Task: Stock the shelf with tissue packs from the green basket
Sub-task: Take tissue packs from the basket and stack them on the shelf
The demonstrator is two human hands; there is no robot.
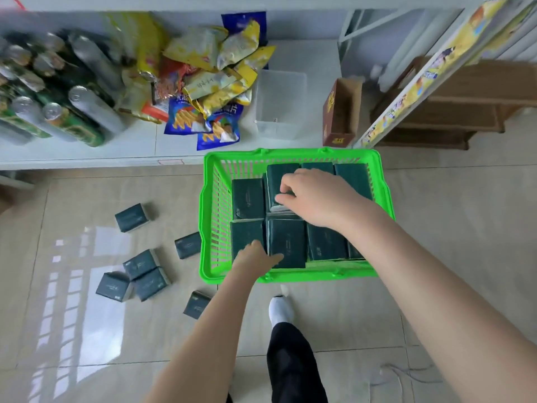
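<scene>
Beneath right hand (pixel 313 196), inside green basket (pixel 290 155): pinching far tissue pack (pixel 276 178) by top edge for lift-out; cannot tell whether left hand (pixel 255 258) grips near pack (pixel 247 232).

The basket (pixel 215 216) sits on the floor (pixel 450 228), just in front of the shelf (pixel 174 146). In it, tissue packs (pixel 327 242) lie side by side. More loose packs (pixel 139 269) lie on the floor to its left. On the shelf, cans (pixel 58 91) are on the left and snack bags (pixel 209 77) in the middle, then a tub (pixel 280 103) and a box (pixel 340 114) to the right.
</scene>
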